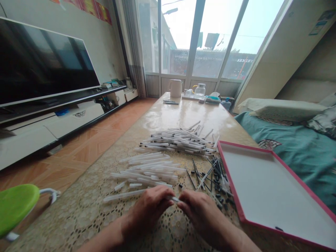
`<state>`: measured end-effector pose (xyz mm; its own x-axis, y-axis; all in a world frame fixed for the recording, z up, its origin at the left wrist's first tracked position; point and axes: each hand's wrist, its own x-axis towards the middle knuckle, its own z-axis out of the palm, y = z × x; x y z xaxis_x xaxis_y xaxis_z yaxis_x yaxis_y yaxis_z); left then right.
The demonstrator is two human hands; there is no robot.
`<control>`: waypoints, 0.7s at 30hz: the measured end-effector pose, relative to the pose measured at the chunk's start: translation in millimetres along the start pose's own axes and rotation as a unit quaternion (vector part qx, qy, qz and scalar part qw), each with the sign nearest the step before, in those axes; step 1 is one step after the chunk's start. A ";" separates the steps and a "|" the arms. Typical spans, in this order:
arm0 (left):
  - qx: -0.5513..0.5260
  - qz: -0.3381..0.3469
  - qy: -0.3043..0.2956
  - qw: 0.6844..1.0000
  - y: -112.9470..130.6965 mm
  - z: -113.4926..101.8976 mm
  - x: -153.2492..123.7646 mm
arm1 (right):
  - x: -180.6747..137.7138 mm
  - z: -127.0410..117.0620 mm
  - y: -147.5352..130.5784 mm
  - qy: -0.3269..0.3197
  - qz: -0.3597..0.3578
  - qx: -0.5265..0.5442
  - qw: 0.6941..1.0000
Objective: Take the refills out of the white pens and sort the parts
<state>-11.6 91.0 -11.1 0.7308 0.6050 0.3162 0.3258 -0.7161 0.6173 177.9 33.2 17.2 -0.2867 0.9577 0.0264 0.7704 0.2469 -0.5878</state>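
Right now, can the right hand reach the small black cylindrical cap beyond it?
Probably yes: nothing covers the cap, past the right hand, though that hand grips a slim whitish piece.

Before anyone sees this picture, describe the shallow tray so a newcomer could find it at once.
Start with the long patterned table. Along its right side, beside the scattered dark pieces, lies the shallow tray. Its broad white floor and pink rim set it apart from those pieces and the slim pale tubes.

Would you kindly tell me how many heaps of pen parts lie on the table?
3: dark-ended white sticks farthest away, translucent tubes nearer, beyond the left hand, and dark rods and caps at right, beside the pink-rimmed tray. That hand may hide stray pieces.
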 end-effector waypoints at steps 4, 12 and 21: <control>0.060 0.021 -0.009 0.998 -3.4 7.4 -0.8 | -0.6 -6.4 6.7 -0.067 0.009 0.045 0.997; 0.152 0.062 -0.026 0.986 -0.3 7.7 3.0 | -0.7 -13.7 18.3 -0.090 -0.021 0.079 0.993; 0.082 -0.014 -0.015 0.996 -5.7 1.3 3.9 | -1.4 -19.5 30.8 0.014 -0.086 -0.161 0.983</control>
<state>-9.8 97.1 -14.3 0.7367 0.6169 0.2771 0.4385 -0.7477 0.4987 213.1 42.4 14.8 -0.4161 0.9003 0.1277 0.8536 0.4351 -0.2863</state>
